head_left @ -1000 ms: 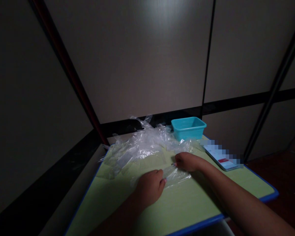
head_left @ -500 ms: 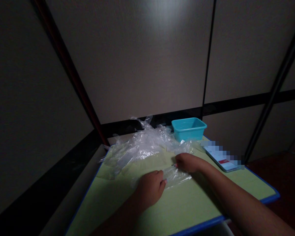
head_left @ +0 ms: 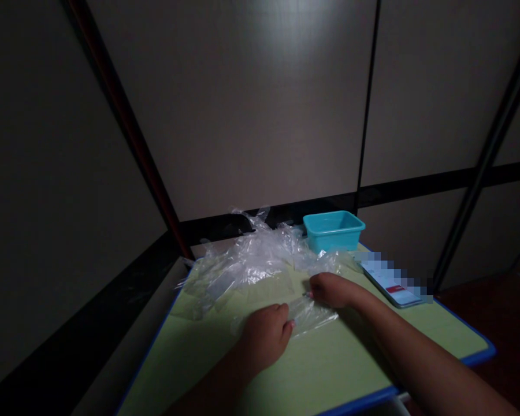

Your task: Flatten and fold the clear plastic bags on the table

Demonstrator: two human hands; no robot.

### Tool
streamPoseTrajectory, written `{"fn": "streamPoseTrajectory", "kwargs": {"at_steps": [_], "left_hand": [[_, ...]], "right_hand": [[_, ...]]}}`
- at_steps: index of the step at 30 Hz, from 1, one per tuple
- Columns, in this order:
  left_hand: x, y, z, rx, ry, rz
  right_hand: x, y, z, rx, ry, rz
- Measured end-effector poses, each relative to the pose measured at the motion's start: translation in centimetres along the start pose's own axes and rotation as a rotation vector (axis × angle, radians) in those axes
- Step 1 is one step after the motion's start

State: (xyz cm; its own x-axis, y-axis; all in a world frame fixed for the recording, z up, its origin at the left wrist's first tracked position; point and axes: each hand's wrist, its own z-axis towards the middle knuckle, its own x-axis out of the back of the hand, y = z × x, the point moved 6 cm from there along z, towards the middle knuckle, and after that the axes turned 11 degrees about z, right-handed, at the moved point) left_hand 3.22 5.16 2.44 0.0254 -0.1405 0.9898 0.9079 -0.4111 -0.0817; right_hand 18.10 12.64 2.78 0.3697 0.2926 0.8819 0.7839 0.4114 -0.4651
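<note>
The plastic bag [head_left: 309,316] is thin, see-through and crinkly with shiny white spots, and it is low over the green table top [head_left: 320,370], with the left hand [head_left: 266,335] pinching one side and the right hand [head_left: 329,290] pinching the other, a little way apart. Behind it is a big messy heap of clear plastic [head_left: 260,254], next to a blue tub [head_left: 333,234], and a phone [head_left: 392,286] lies to the right. The table has a blue edge [head_left: 364,401], and the room is dark, with big grayish doors [head_left: 260,115] crossed by black stripes.
</note>
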Motion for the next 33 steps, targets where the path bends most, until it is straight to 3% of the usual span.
{"fn": "streamPoseTrajectory", "kwargs": {"at_steps": [33], "left_hand": [[-0.02,0.11,0.02,0.002,-0.019,0.002]], "right_hand": [[-0.17,0.24,0.07,0.019,-0.029,0.017]]}}
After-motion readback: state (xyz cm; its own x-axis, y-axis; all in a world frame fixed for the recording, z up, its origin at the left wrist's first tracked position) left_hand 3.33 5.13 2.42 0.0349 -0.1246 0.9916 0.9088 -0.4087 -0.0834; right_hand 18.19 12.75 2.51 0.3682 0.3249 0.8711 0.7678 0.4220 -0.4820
